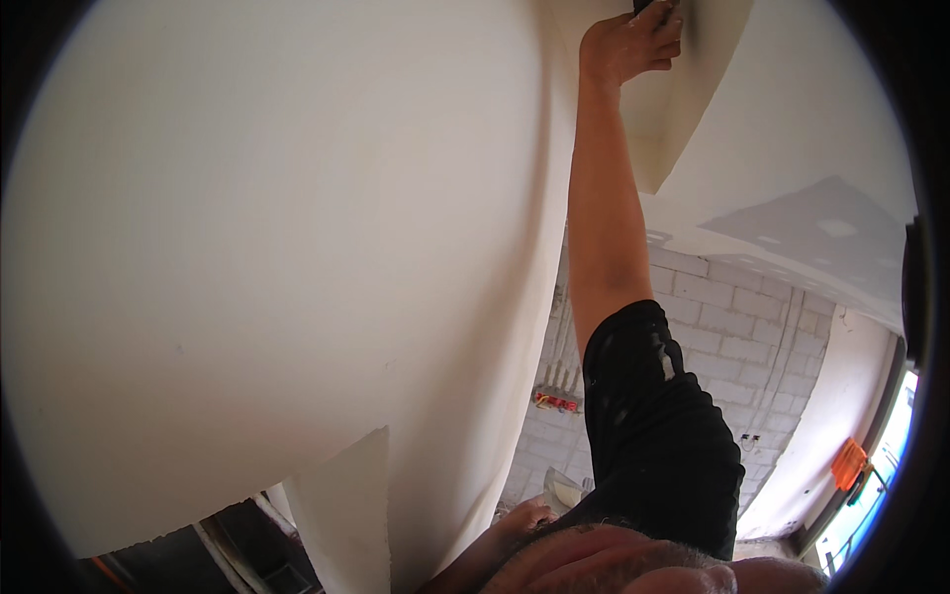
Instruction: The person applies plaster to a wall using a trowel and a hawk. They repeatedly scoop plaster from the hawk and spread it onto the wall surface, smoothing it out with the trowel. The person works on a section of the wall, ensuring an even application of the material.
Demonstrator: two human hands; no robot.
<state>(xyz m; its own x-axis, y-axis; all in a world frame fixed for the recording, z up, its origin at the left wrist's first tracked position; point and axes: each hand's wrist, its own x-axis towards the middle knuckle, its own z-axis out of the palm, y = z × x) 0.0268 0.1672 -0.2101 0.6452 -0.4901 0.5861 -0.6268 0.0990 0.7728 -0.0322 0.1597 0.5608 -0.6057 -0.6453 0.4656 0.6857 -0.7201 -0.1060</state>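
My right hand [638, 45] is raised high at the upper edge, its bare arm stretched up out of a black sleeve. Its fingers are closed round a dark handle [643, 5]; the rest of that tool is cut off by the frame. Close by is the pale inner face of a ceiling recess [693, 84]. Low in the middle, my left hand [529, 515] is partly hidden and appears closed on a flat, pale tool [564, 490] that seems to carry cream-coloured paste.
A large smooth, off-white plastered surface [277, 247] fills the left, with a ragged lower edge above a dark opening [247, 544]. Behind my arm stands a grey block wall [732, 307] with red boxes [556, 403]. An orange cloth-like thing [848, 463] hangs by a bright opening at right.
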